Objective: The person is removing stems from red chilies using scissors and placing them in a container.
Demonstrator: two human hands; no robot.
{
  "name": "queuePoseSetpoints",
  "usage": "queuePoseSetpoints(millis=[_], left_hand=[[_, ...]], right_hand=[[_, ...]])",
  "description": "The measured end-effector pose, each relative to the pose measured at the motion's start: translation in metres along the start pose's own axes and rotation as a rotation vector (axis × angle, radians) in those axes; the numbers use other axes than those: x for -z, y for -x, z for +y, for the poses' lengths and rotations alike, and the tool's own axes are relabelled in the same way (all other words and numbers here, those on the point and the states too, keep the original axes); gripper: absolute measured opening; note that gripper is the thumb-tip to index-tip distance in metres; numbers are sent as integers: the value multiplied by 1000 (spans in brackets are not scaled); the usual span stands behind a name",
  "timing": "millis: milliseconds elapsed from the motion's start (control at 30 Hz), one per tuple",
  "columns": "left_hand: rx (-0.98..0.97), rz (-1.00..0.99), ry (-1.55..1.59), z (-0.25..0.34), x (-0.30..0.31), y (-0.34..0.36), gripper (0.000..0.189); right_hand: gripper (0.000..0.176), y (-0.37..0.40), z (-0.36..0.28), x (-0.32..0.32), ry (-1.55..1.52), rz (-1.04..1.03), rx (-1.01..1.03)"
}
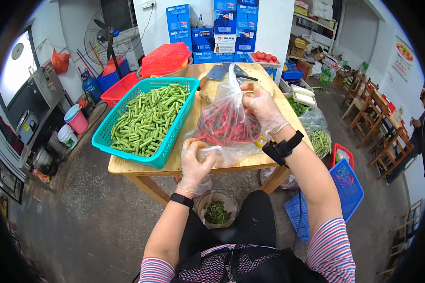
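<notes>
A clear plastic bag (224,123) full of red chili peppers lies on the wooden table (174,148), its top pulled upward. My right hand (259,104), in a clear glove, pinches the bag's upper right part. At the bag's lower left edge, my gloved left hand (196,162) has its fingers curled round the loose plastic. Left of the bag is a teal basket (163,153) of cut green beans (148,118). Behind the bag a dark blade (216,72) and a black-handled knife (243,75) lie on a round cutting board (217,89).
Red baskets (165,59) stand at the table's back left, a tub of tomatoes (264,57) at the back right. Below are a lined bin (217,212) between my legs and a blue crate (347,188) at right. A person (419,137) stands at far right.
</notes>
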State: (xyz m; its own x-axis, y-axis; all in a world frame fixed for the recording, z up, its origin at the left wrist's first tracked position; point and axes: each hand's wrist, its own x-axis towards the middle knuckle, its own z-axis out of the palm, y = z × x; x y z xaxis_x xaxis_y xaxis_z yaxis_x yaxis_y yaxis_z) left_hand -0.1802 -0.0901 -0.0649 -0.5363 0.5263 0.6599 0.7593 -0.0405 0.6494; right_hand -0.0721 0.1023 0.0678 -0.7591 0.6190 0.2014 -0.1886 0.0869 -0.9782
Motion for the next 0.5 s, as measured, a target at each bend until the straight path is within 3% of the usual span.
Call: queuePoseSetpoints(millis=[233,400,500], left_hand=[[-354,265,-57,61,-3,-15,56],[-379,214,82,93,-23,-57,51],[-403,172,10,86,-26,-66,45]], right_hand=[[16,26,16,-6,5,58,276],[17,59,10,-9,8,78,348],[15,74,7,-5,-159,-8,222]])
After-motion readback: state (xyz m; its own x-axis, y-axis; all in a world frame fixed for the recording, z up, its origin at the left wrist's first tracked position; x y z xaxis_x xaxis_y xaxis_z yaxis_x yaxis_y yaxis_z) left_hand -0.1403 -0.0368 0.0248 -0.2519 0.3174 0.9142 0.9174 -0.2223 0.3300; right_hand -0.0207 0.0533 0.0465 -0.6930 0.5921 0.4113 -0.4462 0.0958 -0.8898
